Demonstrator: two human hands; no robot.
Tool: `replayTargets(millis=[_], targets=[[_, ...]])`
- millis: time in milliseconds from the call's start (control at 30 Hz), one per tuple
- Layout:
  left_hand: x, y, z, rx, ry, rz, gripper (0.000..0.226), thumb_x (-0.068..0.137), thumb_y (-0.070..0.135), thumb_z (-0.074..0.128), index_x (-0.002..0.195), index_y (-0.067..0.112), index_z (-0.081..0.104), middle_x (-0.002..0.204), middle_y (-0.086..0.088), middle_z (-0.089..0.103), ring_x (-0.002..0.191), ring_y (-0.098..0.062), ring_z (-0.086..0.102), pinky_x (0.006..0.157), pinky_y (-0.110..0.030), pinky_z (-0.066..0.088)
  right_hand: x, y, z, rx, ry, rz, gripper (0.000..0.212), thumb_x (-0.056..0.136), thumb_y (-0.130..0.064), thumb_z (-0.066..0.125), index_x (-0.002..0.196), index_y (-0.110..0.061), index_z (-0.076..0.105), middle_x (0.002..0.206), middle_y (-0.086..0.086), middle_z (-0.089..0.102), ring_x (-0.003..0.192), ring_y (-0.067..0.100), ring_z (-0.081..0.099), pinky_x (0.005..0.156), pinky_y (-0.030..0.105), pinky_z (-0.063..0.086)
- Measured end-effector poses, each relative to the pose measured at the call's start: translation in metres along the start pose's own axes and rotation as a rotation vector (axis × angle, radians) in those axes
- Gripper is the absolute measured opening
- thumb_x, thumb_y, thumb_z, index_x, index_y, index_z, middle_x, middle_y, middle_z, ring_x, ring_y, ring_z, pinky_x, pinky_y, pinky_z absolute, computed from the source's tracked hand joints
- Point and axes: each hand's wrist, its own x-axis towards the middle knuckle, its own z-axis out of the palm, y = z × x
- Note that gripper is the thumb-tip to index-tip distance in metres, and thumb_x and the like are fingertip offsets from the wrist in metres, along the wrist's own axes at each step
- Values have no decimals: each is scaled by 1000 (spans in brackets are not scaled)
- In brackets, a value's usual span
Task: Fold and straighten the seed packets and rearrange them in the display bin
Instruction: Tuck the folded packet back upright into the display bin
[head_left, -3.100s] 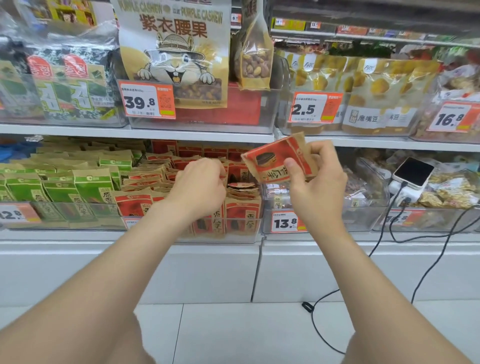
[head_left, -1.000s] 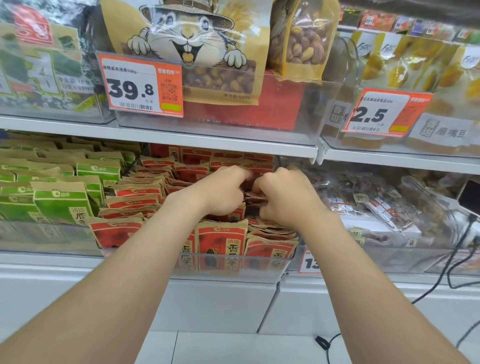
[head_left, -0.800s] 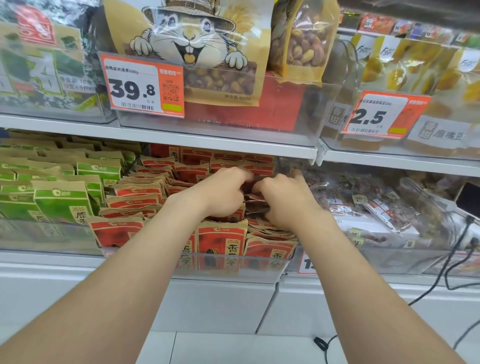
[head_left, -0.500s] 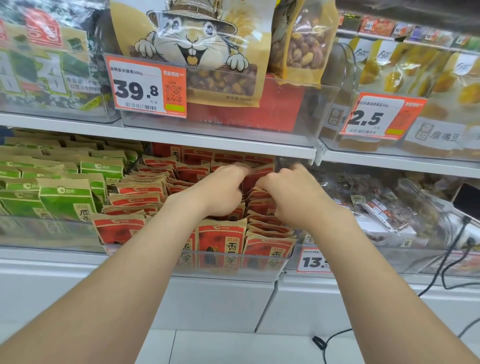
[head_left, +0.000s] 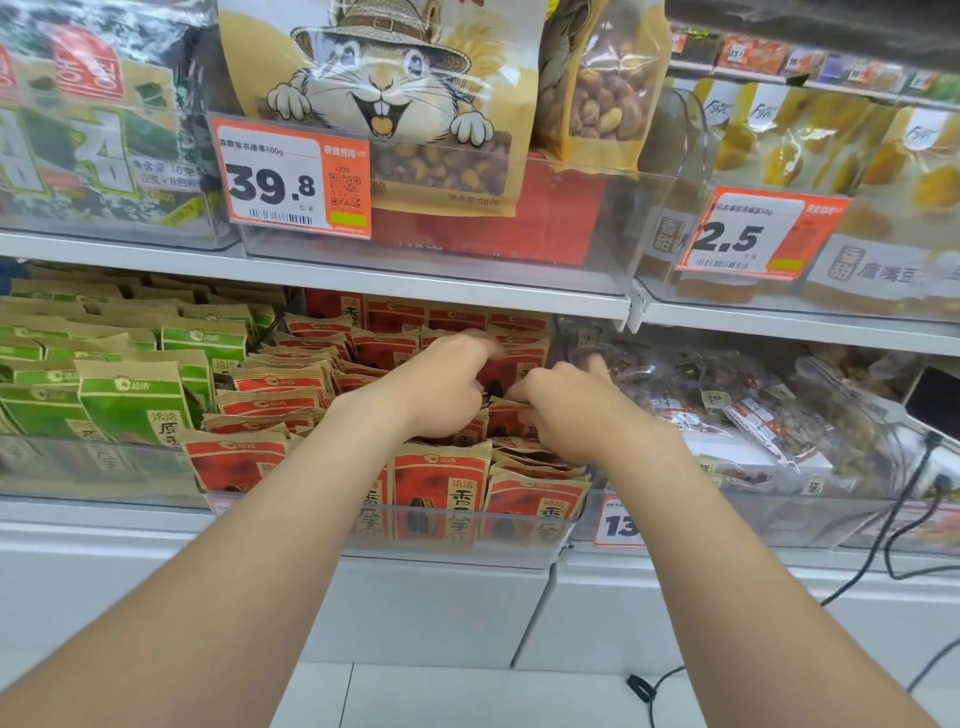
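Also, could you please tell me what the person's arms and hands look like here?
The left grip and right grip are bare hands, with no gloves, rings or bracelets showing. The left forearm and right forearm are uncovered as far as the bottom edge of the picture: no sleeve, watch or wristband in view.

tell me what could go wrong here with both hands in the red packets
The front red packets stand against the low front wall of the clear bin; pushing the row forward could tip them out. The right hand and left hand dig in close together, which might crumple packet tops rather than straighten them.
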Motion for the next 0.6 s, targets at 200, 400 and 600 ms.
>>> replayTargets(millis=[200,400,600], targets=[[-1,2,0,36,-10,21,68,99,-12,39,161,15,45,164,-13,46,141,-24,56,117,-41,48,-4,0,-9,154,-124,32,20,112,-24,53,122,-24,70,96,-4,68,112,28,58,110,55,22],[-14,14,-5,68,211,121,41,107,1,49,143,14,66,147,-4,64,132,-18,63,115,-31,46,-21,1,-15,353,-79,61,39,108,-33,44,75,-19,61,62,-2,51,81,18,52,119,64,21],[-43,29,-10,109,563,236,27,97,3,68,114,18,83,118,3,80,111,-17,73,102,-43,59,-47,6,-3,429,326,136,37,100,-29,50,66,-21,61,60,-2,61,69,25,58,98,48,48]])
